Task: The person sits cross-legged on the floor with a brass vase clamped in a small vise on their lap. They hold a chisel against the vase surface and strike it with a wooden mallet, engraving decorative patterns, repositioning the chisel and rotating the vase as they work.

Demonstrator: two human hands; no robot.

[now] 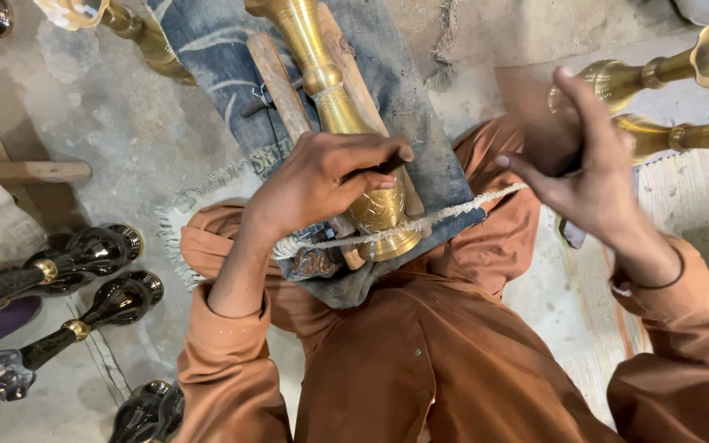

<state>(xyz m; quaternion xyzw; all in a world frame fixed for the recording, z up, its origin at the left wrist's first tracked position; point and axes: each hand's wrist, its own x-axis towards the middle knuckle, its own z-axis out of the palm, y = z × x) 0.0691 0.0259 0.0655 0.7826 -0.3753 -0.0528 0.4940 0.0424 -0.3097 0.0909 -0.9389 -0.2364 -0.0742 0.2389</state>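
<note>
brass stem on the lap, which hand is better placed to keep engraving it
Left. The left hand already presses a dark tool onto the brass stem, while the right hand is raised off to the side.

golden engraved vase [346,123], faded blue denim cloth [207,49]

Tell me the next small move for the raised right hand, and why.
Probably bring the right hand down toward the dark tool that the left hand presses against the brass vase. The vase lies across the lap on denim cloth, tied by a rope, and the right hand is lifted clear of it.
</note>
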